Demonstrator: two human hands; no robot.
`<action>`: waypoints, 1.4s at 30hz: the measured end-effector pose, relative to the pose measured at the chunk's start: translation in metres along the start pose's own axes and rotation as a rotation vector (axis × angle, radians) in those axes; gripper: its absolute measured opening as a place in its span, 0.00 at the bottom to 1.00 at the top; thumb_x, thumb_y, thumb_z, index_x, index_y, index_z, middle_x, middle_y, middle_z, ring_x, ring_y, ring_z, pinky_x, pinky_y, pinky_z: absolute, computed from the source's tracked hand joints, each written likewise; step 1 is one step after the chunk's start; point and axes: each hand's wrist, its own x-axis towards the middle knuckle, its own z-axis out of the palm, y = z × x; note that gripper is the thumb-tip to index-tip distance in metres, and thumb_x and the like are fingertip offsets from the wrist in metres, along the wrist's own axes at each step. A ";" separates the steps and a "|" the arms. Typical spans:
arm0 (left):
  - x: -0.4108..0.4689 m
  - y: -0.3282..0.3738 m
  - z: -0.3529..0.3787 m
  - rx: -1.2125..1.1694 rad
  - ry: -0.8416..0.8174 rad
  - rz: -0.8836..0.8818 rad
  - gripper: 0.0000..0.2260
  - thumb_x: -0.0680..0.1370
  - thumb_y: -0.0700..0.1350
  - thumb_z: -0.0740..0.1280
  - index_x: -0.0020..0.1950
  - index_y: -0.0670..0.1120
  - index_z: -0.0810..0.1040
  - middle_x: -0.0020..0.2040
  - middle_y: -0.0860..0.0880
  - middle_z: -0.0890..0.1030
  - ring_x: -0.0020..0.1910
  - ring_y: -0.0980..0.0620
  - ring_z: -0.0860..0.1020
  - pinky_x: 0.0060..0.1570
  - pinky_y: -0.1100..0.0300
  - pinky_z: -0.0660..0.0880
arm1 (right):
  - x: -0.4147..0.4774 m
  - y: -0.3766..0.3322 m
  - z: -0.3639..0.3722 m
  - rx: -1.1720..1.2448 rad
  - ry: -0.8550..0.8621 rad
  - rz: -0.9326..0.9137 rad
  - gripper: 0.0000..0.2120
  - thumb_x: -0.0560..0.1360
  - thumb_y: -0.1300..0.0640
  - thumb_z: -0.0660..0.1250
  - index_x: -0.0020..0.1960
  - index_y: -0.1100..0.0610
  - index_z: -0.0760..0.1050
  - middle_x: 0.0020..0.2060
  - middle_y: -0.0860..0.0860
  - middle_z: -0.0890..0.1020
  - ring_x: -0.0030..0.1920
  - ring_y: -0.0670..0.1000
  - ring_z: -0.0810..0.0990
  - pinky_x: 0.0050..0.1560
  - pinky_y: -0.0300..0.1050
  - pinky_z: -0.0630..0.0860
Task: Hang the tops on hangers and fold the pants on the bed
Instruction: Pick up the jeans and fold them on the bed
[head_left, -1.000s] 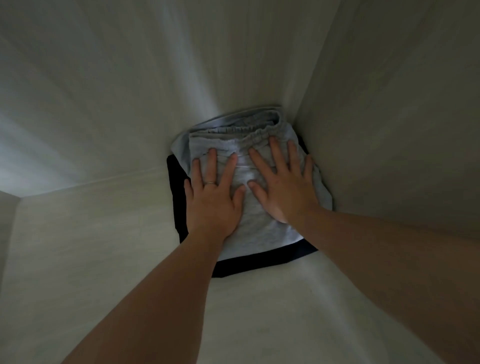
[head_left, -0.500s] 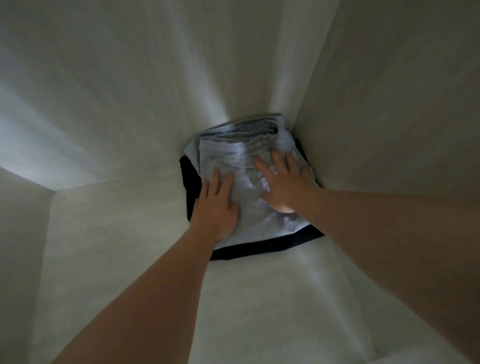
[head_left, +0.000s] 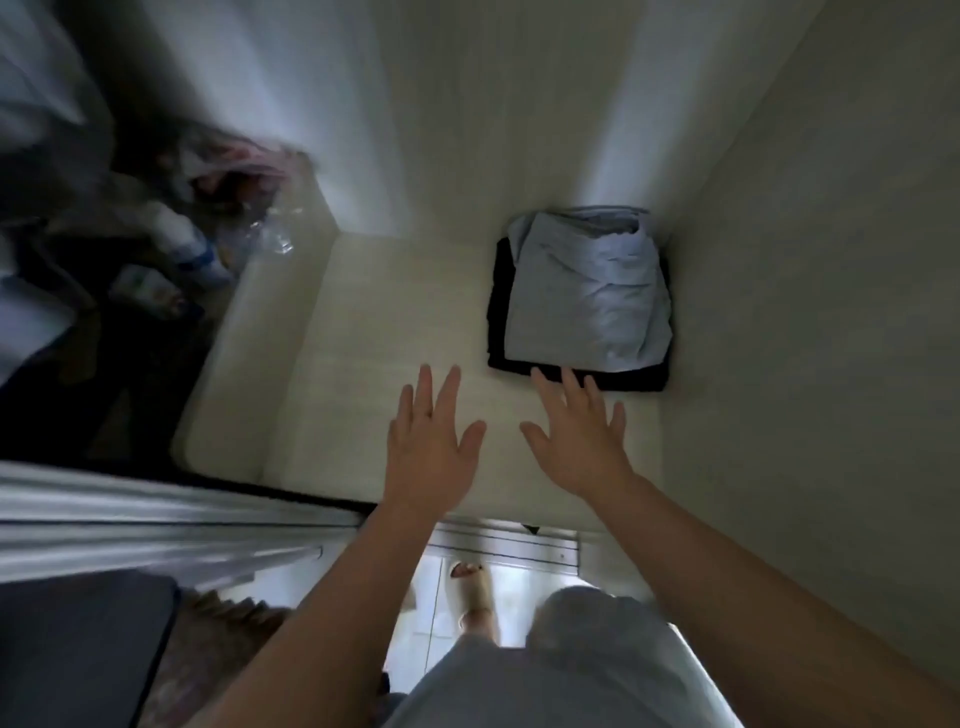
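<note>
Nearest the camera, at 6 o'clock, the person's grey shorts (head_left: 545, 675) and one sandalled foot (head_left: 470, 571) stand on a pale floor just outside the wardrobe's door track (head_left: 519, 545). Beyond it, both arms reach in over the pale wardrobe shelf (head_left: 363, 364). The left hand (head_left: 434, 447) and right hand (head_left: 582, 447) are spread flat with straight fingers, palms down, holding nothing. The right hand's fingertips overlap the near edge of the stack in the view, though whether they touch it cannot be told. Farther in, at 1 o'clock from the hands, the folded light grey pants (head_left: 587, 296) lie on top of a folded black garment (head_left: 634, 382), tucked into the far right corner against the side wall. By that, this pair looks folded and stowed, so its part seems done. No bed, tops or hangers are in view, so how much remains cannot be judged. At 10 o'clock, beyond a divider, sits a blurred clutter of bottles (head_left: 192, 244).
</note>
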 end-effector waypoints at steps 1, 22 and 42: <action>-0.016 0.000 -0.010 0.025 0.009 -0.010 0.31 0.83 0.57 0.61 0.82 0.57 0.49 0.83 0.48 0.45 0.82 0.43 0.46 0.78 0.44 0.49 | -0.012 -0.007 -0.002 0.014 0.002 -0.040 0.32 0.83 0.40 0.55 0.81 0.39 0.43 0.82 0.49 0.43 0.81 0.54 0.42 0.77 0.64 0.40; -0.384 0.029 -0.058 0.311 0.562 -0.614 0.28 0.80 0.64 0.50 0.79 0.59 0.60 0.83 0.52 0.51 0.82 0.44 0.44 0.75 0.37 0.38 | -0.258 -0.094 0.022 0.196 -0.090 -0.891 0.28 0.82 0.51 0.63 0.80 0.50 0.60 0.78 0.50 0.64 0.79 0.56 0.58 0.76 0.62 0.56; -0.623 -0.103 -0.075 -0.275 0.373 -1.312 0.31 0.79 0.69 0.51 0.67 0.48 0.75 0.59 0.48 0.82 0.61 0.43 0.77 0.68 0.45 0.67 | -0.389 -0.230 0.115 -0.478 -0.249 -1.094 0.29 0.78 0.31 0.54 0.73 0.43 0.68 0.69 0.46 0.76 0.72 0.53 0.68 0.74 0.66 0.49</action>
